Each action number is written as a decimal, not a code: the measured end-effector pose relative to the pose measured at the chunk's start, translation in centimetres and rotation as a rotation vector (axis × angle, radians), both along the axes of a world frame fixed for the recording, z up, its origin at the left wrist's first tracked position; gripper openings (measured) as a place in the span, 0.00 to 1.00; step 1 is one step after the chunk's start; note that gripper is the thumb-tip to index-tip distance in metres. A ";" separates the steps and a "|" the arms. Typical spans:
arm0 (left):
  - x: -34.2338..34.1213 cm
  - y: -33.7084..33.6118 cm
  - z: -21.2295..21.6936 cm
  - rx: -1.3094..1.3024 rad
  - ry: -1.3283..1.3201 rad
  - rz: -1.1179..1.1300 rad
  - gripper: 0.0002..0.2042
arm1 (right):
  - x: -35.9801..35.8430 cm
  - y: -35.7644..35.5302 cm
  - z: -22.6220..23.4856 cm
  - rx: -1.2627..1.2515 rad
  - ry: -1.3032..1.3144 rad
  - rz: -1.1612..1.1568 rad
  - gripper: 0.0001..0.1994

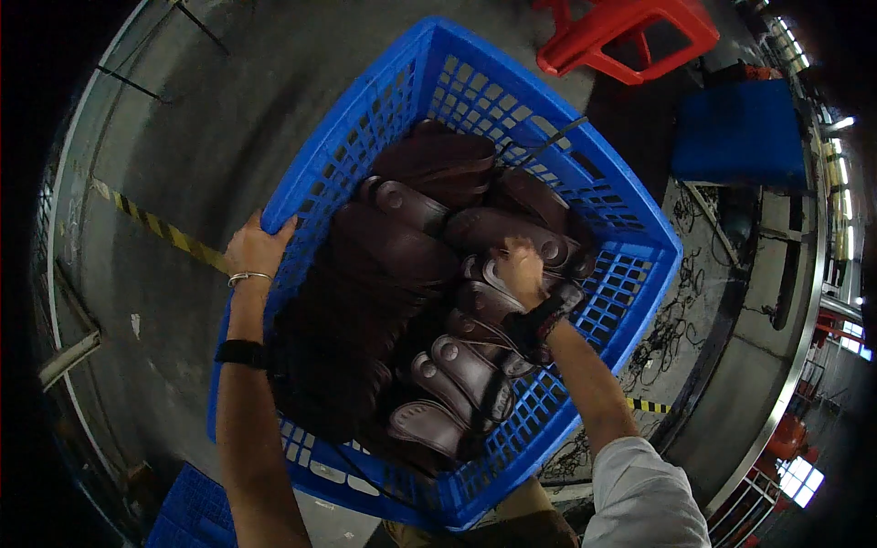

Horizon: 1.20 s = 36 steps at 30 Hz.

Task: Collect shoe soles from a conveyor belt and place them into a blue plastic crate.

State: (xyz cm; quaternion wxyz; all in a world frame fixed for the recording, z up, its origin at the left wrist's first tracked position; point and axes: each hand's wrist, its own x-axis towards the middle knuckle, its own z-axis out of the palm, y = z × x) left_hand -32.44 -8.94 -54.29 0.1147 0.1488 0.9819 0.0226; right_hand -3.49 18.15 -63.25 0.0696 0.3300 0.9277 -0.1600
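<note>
A large blue plastic basket [630,173] with slotted walls fills the middle of the view. Inside it lie many dark brown leather pieces [393,242], curved and fitted with round studs, looking like shoe uppers; they are stacked in rows. My left hand [258,248] is closed over the basket's left rim, fingers hooked on its edge. Down among the pieces on the right side is my right hand [521,274], touching the leather there. Its fingers are partly hidden and blurred, so any hold on a piece cannot be made out.
A red plastic stool [630,41] lies beyond the basket at the far right, near a blue box-like block [740,137]. Yellow-black tape [164,228] crosses the grey floor. Dark scraps [671,320] litter the right side. Another blue crate [192,511] shows at lower left.
</note>
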 end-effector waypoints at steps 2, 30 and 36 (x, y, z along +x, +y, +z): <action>-0.3 1.0 -0.6 0.042 0.009 0.000 0.31 | 2.1 6.4 -2.8 0.214 -0.153 0.135 0.23; -0.2 0.8 0.6 0.011 -0.032 0.010 0.31 | -10.7 5.9 -4.1 -0.638 -0.008 -0.166 0.16; -0.4 1.2 0.3 0.040 0.044 -0.040 0.30 | -17.7 11.9 -8.7 -0.045 0.287 0.153 0.17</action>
